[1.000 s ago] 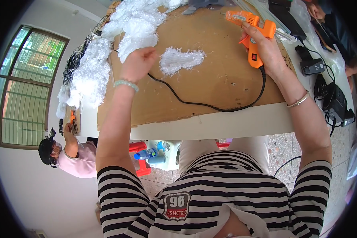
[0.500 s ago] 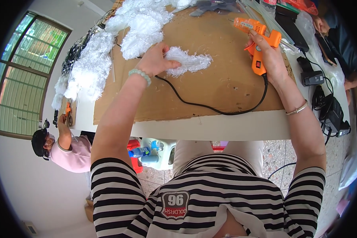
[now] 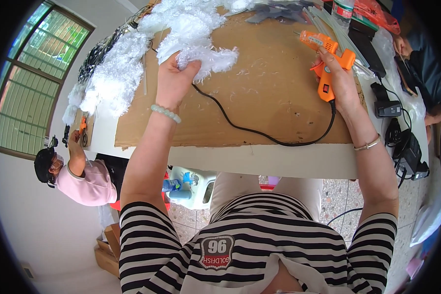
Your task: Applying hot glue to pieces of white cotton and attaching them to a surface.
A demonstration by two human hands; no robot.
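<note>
My left hand (image 3: 176, 78) is closed on a small fluffy white fabric piece (image 3: 213, 61), thumb on top and fingers hidden beneath it. The piece is lifted toward the white fluffy heap behind it. In my right hand (image 3: 339, 81) is an orange hot glue gun (image 3: 325, 88), its nozzle pointing away to the upper left. The black cord (image 3: 259, 139) loops from its handle across the cardboard sheet (image 3: 264, 98) toward my left hand. Fluffy white pieces (image 3: 117, 73) lie in a large heap at the left and back of the table.
Clear glue sticks (image 3: 323, 24), a plastic bottle (image 3: 342, 11) and a red bag (image 3: 377, 14) lie at the back right. Black power adapters (image 3: 387, 109) sit along the right edge. One person in pink (image 3: 88, 181) works at the left; another person's hand (image 3: 402, 46) shows at right.
My left hand has picked the white fabric piece up off the cardboard and moved it left. The glue gun stays in my right hand, little moved.
</note>
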